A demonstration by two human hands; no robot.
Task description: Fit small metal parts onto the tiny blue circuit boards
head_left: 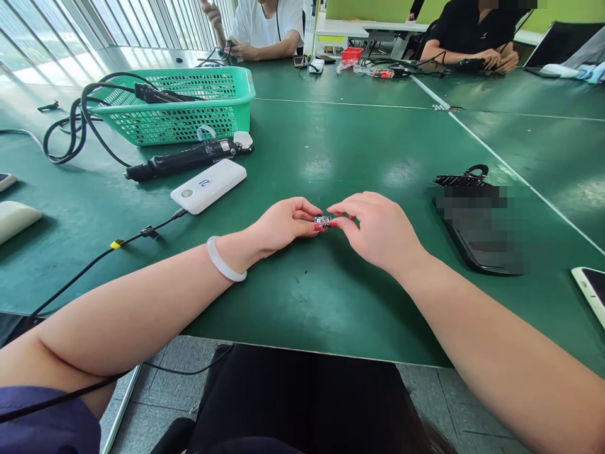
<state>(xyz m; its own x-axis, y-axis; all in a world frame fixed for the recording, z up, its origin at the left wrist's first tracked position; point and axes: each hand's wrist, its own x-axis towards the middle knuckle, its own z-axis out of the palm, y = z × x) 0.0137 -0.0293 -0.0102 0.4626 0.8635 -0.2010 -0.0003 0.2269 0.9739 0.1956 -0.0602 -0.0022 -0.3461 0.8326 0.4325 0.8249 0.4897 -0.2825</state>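
Observation:
Above the green table, a small part with black and silver patches, perhaps a little circuit board, sits between my fingertips. My left hand pinches it from the left with thumb and fingers. On the other side, my right hand has its thumb and index finger closed on the part's right edge. The fingers cover much of it, so its exact kind is unclear. A white power bank with a black cable lies beyond my left forearm.
Behind the power bank lie a black electric screwdriver and a green basket with a looped cable. A black pouch-like item is at right, near a phone. Two people sit across the table, near a red box.

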